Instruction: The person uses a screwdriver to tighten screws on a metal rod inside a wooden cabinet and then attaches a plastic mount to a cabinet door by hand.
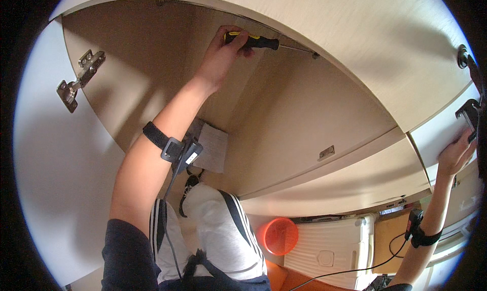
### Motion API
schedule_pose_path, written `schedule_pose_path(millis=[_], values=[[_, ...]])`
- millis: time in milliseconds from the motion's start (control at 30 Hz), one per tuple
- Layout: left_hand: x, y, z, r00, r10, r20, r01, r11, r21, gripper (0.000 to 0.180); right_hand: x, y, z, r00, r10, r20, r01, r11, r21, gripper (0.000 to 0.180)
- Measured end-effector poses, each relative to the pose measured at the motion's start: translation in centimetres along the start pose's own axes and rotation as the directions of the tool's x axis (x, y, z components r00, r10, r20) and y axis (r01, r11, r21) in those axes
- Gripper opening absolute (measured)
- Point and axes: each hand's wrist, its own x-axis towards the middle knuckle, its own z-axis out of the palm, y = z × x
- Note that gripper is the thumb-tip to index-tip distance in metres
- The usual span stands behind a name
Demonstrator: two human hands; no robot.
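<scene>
My left hand (231,43) is closed around a screwdriver (258,41) with a black and yellow handle, up inside a beige cabinet (299,108). The screwdriver's thin shaft points right, its tip at a small dark fitting (315,55) beneath the cabinet's upper edge. Far to the right, my right hand (455,156) rests against a white panel (431,134), its fingers stretched upward and partly lost at the dark rim. Just above those fingers is a black metal-looking piece (469,113); whether they touch it is unclear.
A metal hinge (81,80) joins the open white door (56,154) at left. A metal plate (326,152) sits on the right inner wall. Below are a paper sheet (212,146), a red bucket (279,236) and a white plastic container (329,250). A cable (350,271) trails from my right forearm.
</scene>
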Motion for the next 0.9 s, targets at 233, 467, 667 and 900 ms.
schedule_pose_path(millis=[233,467,667,900], values=[[-0.3,-0.7,0.8,0.997,0.050,-0.055,-0.056,0.991,-0.124,0.021,-1.3,3.0,-0.3,0.934,0.355,0.051,-0.358,0.927,0.108,0.045],[-0.4,-0.4,0.7,0.995,0.071,-0.075,-0.080,0.989,-0.121,0.019,-1.2,4.3,-0.5,0.912,0.392,0.123,-0.400,0.915,0.054,0.046],[-0.6,-1.3,0.6,0.994,0.077,-0.080,-0.086,0.989,-0.124,0.018,-3.2,8.8,-0.4,0.934,0.349,0.077,-0.349,0.937,-0.014,0.045],[-1.8,-4.3,0.7,0.987,-0.125,-0.102,0.098,0.966,-0.240,0.030,-1.9,5.1,-0.6,0.833,0.519,0.192,-0.535,0.844,0.039,0.048]])
